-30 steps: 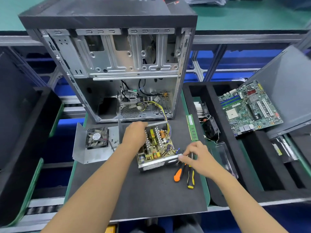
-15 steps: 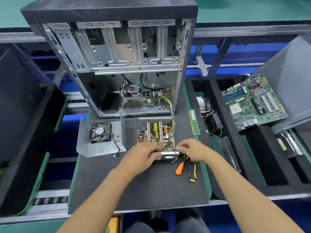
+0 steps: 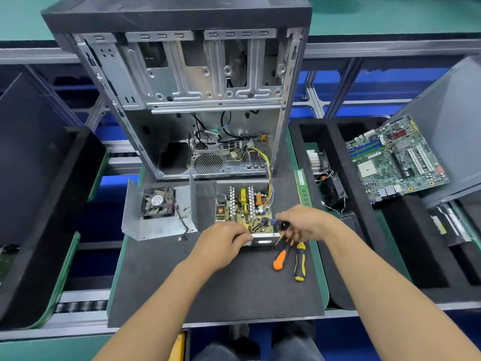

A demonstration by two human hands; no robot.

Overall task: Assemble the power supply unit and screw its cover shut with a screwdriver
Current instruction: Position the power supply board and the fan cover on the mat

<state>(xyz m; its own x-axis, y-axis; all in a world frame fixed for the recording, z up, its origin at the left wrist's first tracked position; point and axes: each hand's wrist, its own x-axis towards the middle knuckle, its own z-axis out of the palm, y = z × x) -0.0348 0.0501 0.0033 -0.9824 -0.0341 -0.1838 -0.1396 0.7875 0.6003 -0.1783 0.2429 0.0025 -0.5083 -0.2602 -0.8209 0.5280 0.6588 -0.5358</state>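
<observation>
The open power supply unit point(image 3: 242, 204) lies on the dark mat with its circuit board showing. My left hand point(image 3: 222, 243) grips its near metal wall from the left. My right hand point(image 3: 304, 222) pinches a small black part point(image 3: 282, 225) with wires at the unit's near right corner. The bent metal cover point(image 3: 158, 225) with a fan point(image 3: 157, 201) on it lies to the left of the unit. An orange-handled screwdriver point(image 3: 279, 257) and a yellow-and-black one point(image 3: 299, 261) lie on the mat just below my right hand.
An empty computer case point(image 3: 182, 95) stands behind the unit, yellow wires running into it. A green RAM stick point(image 3: 302, 187) lies right of the unit. Black foam trays sit on both sides; the right one point(image 3: 338, 142) holds a motherboard point(image 3: 395, 157) and a cooler point(image 3: 330, 188).
The unit has been turned square to me and pulled nearer. My left hand moved from its top to its near wall. My right hand has lifted the black part at the corner.
</observation>
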